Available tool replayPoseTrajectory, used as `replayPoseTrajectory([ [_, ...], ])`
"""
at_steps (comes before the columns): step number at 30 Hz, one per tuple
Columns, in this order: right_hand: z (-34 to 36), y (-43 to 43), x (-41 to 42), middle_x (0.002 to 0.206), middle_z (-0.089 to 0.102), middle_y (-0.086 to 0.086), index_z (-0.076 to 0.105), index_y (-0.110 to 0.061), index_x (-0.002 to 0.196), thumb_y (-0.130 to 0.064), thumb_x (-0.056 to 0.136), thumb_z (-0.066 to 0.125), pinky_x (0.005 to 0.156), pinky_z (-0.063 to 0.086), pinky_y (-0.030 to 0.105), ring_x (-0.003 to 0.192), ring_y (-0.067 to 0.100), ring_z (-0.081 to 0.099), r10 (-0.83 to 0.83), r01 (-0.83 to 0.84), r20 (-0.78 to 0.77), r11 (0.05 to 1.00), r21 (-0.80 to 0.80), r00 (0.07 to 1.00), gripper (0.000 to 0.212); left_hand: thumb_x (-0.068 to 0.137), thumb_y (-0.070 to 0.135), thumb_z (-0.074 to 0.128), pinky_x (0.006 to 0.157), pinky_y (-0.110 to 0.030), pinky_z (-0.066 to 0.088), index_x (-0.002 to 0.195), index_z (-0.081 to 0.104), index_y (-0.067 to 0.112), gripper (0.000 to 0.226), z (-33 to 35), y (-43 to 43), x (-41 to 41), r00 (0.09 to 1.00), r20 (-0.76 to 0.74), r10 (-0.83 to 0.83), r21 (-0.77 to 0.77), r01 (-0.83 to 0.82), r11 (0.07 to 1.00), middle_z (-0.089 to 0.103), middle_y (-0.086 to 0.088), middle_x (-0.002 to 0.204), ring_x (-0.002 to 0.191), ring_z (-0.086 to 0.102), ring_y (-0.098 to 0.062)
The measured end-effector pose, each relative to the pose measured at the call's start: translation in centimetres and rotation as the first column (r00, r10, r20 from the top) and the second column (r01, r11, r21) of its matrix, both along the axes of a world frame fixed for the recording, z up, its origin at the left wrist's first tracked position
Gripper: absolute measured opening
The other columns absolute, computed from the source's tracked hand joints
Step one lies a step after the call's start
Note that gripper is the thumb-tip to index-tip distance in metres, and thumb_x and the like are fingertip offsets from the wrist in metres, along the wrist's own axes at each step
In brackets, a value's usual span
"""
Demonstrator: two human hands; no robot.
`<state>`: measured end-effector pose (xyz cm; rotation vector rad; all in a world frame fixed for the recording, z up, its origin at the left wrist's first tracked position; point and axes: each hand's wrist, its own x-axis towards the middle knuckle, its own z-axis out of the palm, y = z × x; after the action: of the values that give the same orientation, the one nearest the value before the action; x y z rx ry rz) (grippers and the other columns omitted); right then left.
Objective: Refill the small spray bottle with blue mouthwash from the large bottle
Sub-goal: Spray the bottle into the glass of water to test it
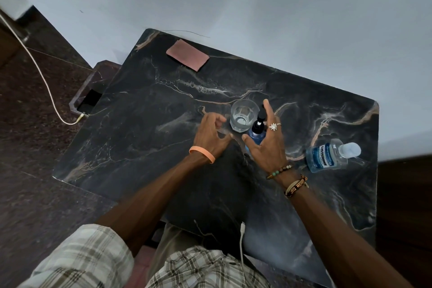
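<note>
Standing nozzle-up beside the glass (pixel 243 116), the spray bottle (pixel 256 134) had the right hand (pixel 268 146) spread around it, the left hand (pixel 210 139) loosely curled, empty; the large bottle (pixel 326 155) stood near the tabletop's (pixel 140 138) right edge.

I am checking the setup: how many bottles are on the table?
2. The small spray bottle is by the glass, behind the right hand; the large mouthwash bottle is further right. None seems hidden.

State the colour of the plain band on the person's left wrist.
Peach-orange. The wristband shows best in the head view, the only one given.
</note>
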<state>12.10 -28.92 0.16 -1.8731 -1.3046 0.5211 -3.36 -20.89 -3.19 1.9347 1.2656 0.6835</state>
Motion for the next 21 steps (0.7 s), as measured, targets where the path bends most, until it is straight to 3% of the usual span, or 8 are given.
replayPoseTrajectory([
  [4, 0.7, -0.4, -0.5, 0.149, 0.033, -0.007, 0.02, -0.02, 0.153, -0.016, 0.077, 0.08, 0.102, 0.02, -0.001, 0.126, -0.026, 0.018, 0.002, -0.002, -0.023, 1.0, 0.015, 1.0, 0.096, 0.072, 0.026, 0.078, 0.074, -0.029, 0.052, 0.097, 0.055, 0.026, 0.034, 0.2, -0.7, -0.5, 0.983, -0.002, -0.184, 0.022, 0.184, 0.983, 0.055, 0.007, 0.092, 0.081, 0.052, -0.002],
  [6, 1.1, -0.6, -0.8, 0.15, 0.026, -0.017, 0.019, -0.021, 0.153, -0.021, 0.077, 0.081, 0.11, 0.024, 0.012, 0.134, -0.014, 0.022, 0.013, -0.011, -0.085, 1.0, 0.026, 0.996, 0.098, 0.07, 0.031, 0.08, 0.074, -0.023, 0.05, 0.101, 0.057, 0.027, 0.039, 0.2, -1.2, -0.5, 0.968, -0.002, -0.25, 0.012, 0.25, 0.968, 0.055, 0.009, 0.095, 0.083, 0.052, 0.0],
  [8, 1.4, -0.7, -1.2, 0.154, 0.026, -0.013, 0.018, -0.024, 0.153, -0.024, 0.075, 0.082, 0.112, 0.029, 0.023, 0.139, 0.001, 0.028, 0.023, -0.02, -0.13, 0.999, 0.025, 0.991, 0.101, 0.068, 0.038, 0.081, 0.075, -0.019, 0.045, 0.105, 0.057, 0.027, 0.046, 0.3, -1.7, -0.4, 0.956, -0.02, -0.292, 0.012, 0.293, 0.956, 0.056, 0.008, 0.099, 0.086, 0.051, -0.002],
  [10, 1.5, -0.8, -1.6, 0.154, 0.028, -0.012, 0.018, -0.028, 0.152, -0.024, 0.071, 0.085, 0.109, 0.031, 0.016, 0.136, 0.0, 0.031, 0.017, -0.014, -0.145, 1.0, 0.02, 0.989, 0.105, 0.066, 0.044, 0.08, 0.076, -0.018, 0.041, 0.106, 0.058, 0.027, 0.049, 0.4, -2.1, -0.2, 0.951, -0.041, -0.307, 0.016, 0.308, 0.951, 0.058, 0.008, 0.101, 0.088, 0.05, -0.003],
  [12, 1.6, -0.6, -2.3, 0.149, 0.031, -0.017, 0.019, -0.03, 0.152, -0.022, 0.066, 0.087, 0.105, 0.03, 0.007, 0.131, -0.009, 0.031, 0.014, -0.01, -0.161, 1.0, 0.026, 0.987, 0.109, 0.066, 0.046, 0.077, 0.076, -0.019, 0.042, 0.105, 0.057, 0.026, 0.048, 0.5, -2.5, -0.2, 0.961, -0.021, -0.276, 0.005, 0.276, 0.961, 0.057, 0.009, 0.099, 0.088, 0.05, -0.005],
  [15, 1.6, -0.1, -3.7, 0.146, 0.041, -0.007, 0.019, -0.034, 0.15, -0.019, 0.063, 0.088, 0.104, 0.037, 0.014, 0.126, -0.002, 0.04, 0.032, -0.035, -0.201, 0.999, -0.011, 0.979, 0.113, 0.071, 0.044, 0.074, 0.076, -0.023, 0.047, 0.101, 0.059, 0.024, 0.039, 0.5, -2.8, -0.6, 0.984, 0.008, -0.176, 0.0, 0.176, 0.984, 0.06, 0.01, 0.097, 0.085, 0.053, -0.005],
  [18, 1.6, 1.0, -5.9, 0.12, 0.052, -0.008, 0.018, -0.039, 0.149, -0.016, 0.06, 0.089, 0.092, 0.04, 0.011, 0.11, 0.004, 0.051, 0.048, -0.064, -0.203, 0.995, -0.07, 0.978, 0.116, 0.073, 0.047, 0.072, 0.078, -0.023, 0.048, 0.104, 0.061, 0.023, 0.041, 0.4, -2.7, -2.3, 0.996, -0.014, -0.093, -0.009, 0.093, 0.996, 0.063, 0.008, 0.098, 0.086, 0.056, -0.005],
  [21, 1.9, 2.5, -8.2, 0.121, 0.054, -0.004, 0.019, -0.038, 0.15, -0.013, 0.062, 0.088, 0.097, 0.045, 0.025, 0.111, 0.011, 0.055, 0.125, -0.155, -0.231, 0.981, -0.116, 0.965, 0.114, 0.07, 0.053, 0.065, 0.072, -0.016, 0.042, 0.099, 0.059, 0.03, 0.037, 0.8, -2.4, -4.7, 0.999, 0.009, 0.038, 0.036, -0.039, 0.999, 0.061, 0.013, 0.094, 0.081, 0.055, -0.004],
])
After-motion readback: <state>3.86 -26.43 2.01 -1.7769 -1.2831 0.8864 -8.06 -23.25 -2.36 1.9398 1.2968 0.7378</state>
